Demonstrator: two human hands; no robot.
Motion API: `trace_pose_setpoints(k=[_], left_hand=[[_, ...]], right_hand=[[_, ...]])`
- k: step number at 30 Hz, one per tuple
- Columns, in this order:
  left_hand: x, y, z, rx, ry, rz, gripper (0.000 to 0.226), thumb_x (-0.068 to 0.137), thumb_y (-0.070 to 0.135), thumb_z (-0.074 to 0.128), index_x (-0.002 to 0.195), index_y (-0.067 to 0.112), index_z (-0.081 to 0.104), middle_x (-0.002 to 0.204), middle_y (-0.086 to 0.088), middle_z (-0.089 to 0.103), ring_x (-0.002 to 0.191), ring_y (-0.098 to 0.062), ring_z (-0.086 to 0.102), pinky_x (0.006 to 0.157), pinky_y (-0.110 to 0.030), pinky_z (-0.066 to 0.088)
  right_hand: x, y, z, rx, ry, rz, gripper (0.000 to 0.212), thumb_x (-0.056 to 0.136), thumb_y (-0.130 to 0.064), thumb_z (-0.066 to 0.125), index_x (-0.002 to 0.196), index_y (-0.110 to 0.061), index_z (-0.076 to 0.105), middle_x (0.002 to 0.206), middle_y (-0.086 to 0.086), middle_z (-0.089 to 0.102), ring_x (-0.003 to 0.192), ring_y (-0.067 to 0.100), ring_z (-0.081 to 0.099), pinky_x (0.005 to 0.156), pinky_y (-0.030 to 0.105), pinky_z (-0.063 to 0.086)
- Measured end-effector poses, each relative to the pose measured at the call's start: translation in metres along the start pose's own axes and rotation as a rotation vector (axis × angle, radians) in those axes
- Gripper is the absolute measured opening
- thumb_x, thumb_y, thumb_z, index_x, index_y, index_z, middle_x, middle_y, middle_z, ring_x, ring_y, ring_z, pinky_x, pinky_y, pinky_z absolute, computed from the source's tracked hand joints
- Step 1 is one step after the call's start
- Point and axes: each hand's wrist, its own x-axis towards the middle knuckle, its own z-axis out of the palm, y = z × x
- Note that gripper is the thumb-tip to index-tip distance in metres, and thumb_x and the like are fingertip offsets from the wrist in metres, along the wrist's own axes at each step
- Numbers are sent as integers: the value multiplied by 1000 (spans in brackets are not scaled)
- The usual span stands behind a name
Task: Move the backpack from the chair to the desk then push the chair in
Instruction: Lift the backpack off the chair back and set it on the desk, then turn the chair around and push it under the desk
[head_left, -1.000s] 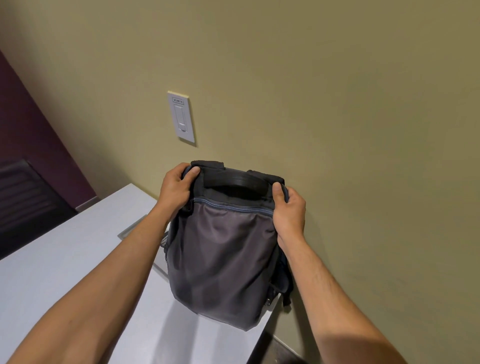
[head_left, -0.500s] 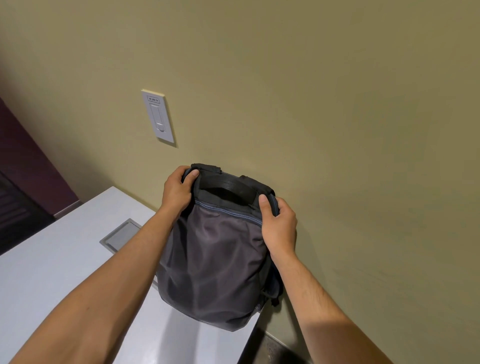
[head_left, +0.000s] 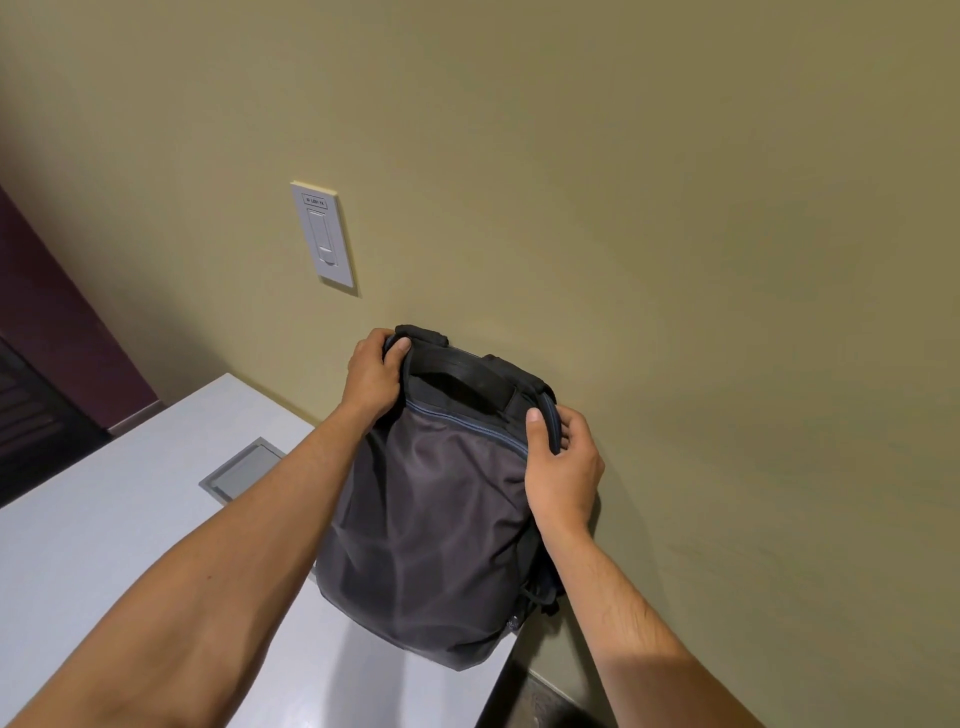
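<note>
The backpack (head_left: 436, 530) stands upright at the desk's (head_left: 114, 519) right corner, against the wall (head_left: 675, 260), its base slightly over the edge. The left hand (head_left: 375, 379) is curled on its top left corner, the right hand (head_left: 563, 462) wrapped round the top right edge. Bag's on the desk, looks like; letting go and pushing the chair in remain. The chair is nowhere in shot, and the bag's far side is hidden
</note>
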Motion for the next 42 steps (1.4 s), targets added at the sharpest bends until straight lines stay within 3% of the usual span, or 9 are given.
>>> trace_pose_setpoints(k=[2,5,12,18,23,28,32,36,42], left_hand=[[-5,-2,0,6,25,-24,38,100,37,47,124,8,53,126,-16,54,116,-30,51,101,-44,42],[-18,-5,-4,-52,79,-45,42,99,39,47,131,13,48,134,-11,47,121,-23,47,105,-34,37],[-71,-25,-27,-88,213,-66,49,97,46,48,138,19,45,143,-3,45,125,-15,46,104,-30,36],[-130,-59,-51,54,240,-118,52,97,50,47,139,20,47,146,-5,46,132,-21,44,102,-30,34],[-191,-82,-67,162,265,-193,51,98,51,46,139,21,47,147,-5,46,134,-23,45,105,-34,35],[-256,-94,-81,285,331,-263,52,99,49,43,141,17,46,150,-7,46,138,-25,42,111,-37,32],[-308,-99,-88,403,391,-359,54,101,45,40,147,15,41,157,-7,37,148,-22,26,122,-41,15],[-363,-100,-90,483,442,-476,60,101,50,37,150,16,35,161,-5,30,151,-19,16,123,-39,4],[-461,-99,-88,551,527,-715,67,99,57,33,153,18,29,163,-4,23,152,-18,11,123,-38,1]], right_hand=[[-1,1,-3,4,22,16,10,92,-37,65,100,-31,62,90,-14,66,87,2,62,75,27,53],[-9,3,-10,-10,74,-8,20,94,-32,63,110,-22,59,106,-6,63,97,13,61,85,33,54],[-44,0,-5,-183,29,-466,25,90,-16,67,113,-7,62,114,7,62,108,20,54,97,25,42],[-82,11,17,-343,-223,-633,33,91,-20,66,119,-4,63,122,12,65,120,29,57,103,40,45],[-108,25,28,-399,-497,-552,41,94,-26,62,130,-7,57,137,11,58,132,26,47,108,45,42],[-126,39,39,-474,-749,-641,51,96,-33,58,141,-9,48,148,11,48,142,26,36,115,41,32],[-146,45,49,-496,-925,-766,61,98,-41,54,147,-8,39,155,12,38,147,27,27,118,40,23],[-173,48,55,-512,-1105,-895,64,100,-47,44,149,-7,34,158,13,33,149,27,21,121,41,16],[-223,52,50,-495,-1338,-988,68,101,-54,32,154,-12,23,164,8,17,152,24,7,121,39,4]])
